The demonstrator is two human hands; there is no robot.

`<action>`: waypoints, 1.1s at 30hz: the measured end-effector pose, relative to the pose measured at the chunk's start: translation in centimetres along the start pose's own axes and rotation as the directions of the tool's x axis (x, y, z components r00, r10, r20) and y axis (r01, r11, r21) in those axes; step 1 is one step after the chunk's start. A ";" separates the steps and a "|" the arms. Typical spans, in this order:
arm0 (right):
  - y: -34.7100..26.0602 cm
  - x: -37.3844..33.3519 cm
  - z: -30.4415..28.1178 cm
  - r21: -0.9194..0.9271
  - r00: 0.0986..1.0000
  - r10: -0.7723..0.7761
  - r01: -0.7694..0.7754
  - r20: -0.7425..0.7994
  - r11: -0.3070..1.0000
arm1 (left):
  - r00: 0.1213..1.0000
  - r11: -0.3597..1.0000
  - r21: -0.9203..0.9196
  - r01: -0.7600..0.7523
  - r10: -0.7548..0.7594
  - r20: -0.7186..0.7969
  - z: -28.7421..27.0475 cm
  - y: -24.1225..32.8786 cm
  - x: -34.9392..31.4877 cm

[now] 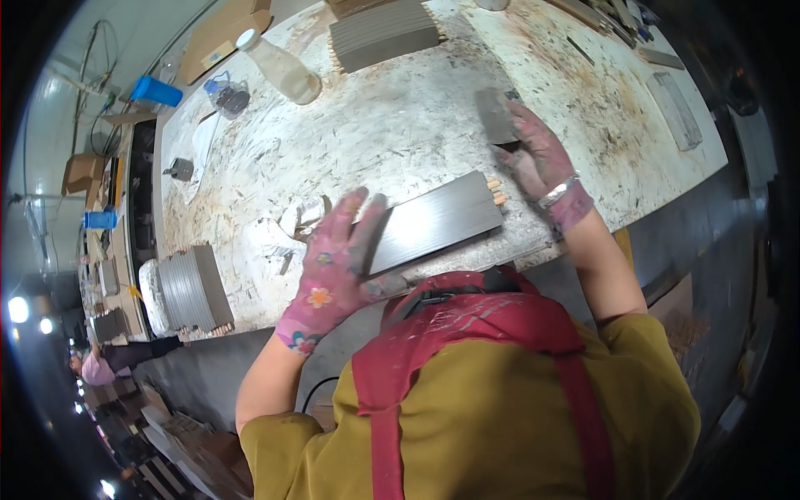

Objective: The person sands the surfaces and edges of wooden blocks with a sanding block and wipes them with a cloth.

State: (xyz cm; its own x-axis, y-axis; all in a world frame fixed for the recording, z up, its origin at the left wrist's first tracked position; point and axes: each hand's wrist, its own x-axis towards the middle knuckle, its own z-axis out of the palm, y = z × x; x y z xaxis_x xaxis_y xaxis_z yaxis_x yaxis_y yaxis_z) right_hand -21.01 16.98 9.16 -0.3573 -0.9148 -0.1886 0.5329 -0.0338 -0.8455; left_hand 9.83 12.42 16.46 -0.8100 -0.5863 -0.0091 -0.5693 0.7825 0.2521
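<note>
A smooth dark grey panel lies at the near edge of the worktable, several light wooden pegs poking out of its right end. My left hand, in a pink flowered glove, clasps the panel's left end, fingers along that end and thumb by the near edge. In a matching stained glove, my right hand is raised beyond the panel's right end, apart from it. It grips a flat grey rectangular piece, blurred, whose kind I cannot make out. Crumpled whitish material lies left of my left hand.
Grey panel stacks stand at the far side and near left corner of the stained white table. A cloudy bottle and a clear jug stand far left; a grey bar lies right. Another person is at lower left.
</note>
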 end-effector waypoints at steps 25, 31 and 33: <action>9.9 -3.5 -3.9 0.498 0.947 0.288 -0.184 -0.139 0.847 | 0.733 -0.099 -0.941 0.324 -0.602 0.316 15.6 -3.1 -6.5; 10.2 -1.4 -0.4 0.521 0.909 0.398 -0.282 -0.123 0.806 | 0.641 0.038 -0.932 0.360 -0.736 0.218 15.7 -6.3 -6.7; 11.0 -0.1 1.3 0.443 0.938 0.336 -0.265 -0.089 0.857 | 0.597 0.048 -0.836 0.546 -0.723 0.348 12.7 -6.6 -5.9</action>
State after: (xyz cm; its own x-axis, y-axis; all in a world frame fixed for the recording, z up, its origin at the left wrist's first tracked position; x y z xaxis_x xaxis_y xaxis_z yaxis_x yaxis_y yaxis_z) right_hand -14.11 16.21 0.57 -0.2243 -0.8332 -0.5055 0.8906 0.0353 -0.4533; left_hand 16.58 13.37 2.61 -0.1204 -0.8430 -0.5243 -0.3520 -0.4575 0.8166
